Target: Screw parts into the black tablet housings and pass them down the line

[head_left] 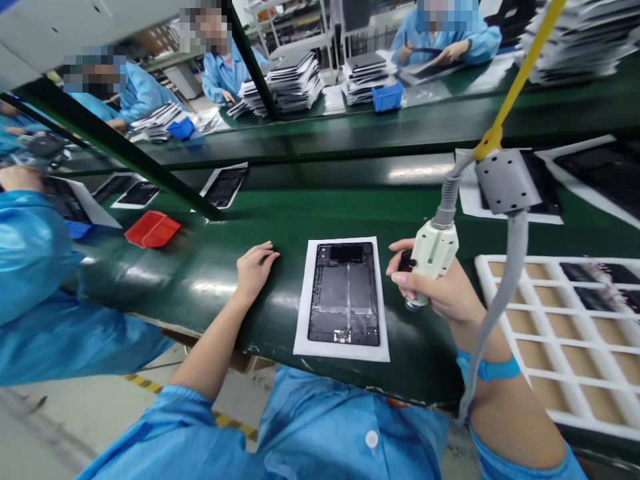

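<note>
Where visible, dark parts [589,298] in white tray [593,422] near right hand [446,288]

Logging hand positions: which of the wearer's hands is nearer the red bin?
Left. The left hand is between the red bin and the black panel; the right hand, around the pale tool, is on the panel's far side from the bin.

Long glossy green desk [280,215], light reflecting off top; in front, white rectangular sheet [340,353] lying flat, flat black tablet-shaped housing [333,287] on it; at right, white gridded tray [494,303], brown compartment bottoms, dark pieces in some; at left, red plastic bin [153,230] near slanting dark-green post [130,152]; along far side, white sheets [469,197] under flat black panels [549,187]
</note>
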`<act>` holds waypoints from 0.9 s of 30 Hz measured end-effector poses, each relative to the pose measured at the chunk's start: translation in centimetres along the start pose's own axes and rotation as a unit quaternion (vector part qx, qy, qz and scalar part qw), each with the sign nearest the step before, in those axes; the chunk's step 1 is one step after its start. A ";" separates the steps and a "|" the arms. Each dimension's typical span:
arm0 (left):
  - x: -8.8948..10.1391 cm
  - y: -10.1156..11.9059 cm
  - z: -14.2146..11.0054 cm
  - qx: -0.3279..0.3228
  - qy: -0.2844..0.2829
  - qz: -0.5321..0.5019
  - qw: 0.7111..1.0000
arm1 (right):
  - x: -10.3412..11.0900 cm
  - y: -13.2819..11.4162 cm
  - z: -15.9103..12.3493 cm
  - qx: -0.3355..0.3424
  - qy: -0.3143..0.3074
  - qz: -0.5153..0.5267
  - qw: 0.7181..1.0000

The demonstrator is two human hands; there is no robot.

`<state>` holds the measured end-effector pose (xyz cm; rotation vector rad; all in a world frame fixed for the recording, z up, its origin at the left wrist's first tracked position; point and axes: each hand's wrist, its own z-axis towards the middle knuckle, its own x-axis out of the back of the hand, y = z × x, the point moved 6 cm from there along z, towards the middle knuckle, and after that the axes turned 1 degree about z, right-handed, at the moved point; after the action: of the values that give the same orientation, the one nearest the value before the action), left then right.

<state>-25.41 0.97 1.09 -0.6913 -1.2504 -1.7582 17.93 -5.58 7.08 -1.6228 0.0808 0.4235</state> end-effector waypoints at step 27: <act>-2.6 6.1 1.1 0.013 0.047 -0.260 0.964 | 7.5 -1.0 -0.4 0.342 0.406 -0.201 0.823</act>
<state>-18.83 1.97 2.25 -0.2660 -1.4751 -2.1592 25.31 -4.33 5.66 -0.9530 0.4698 -0.6050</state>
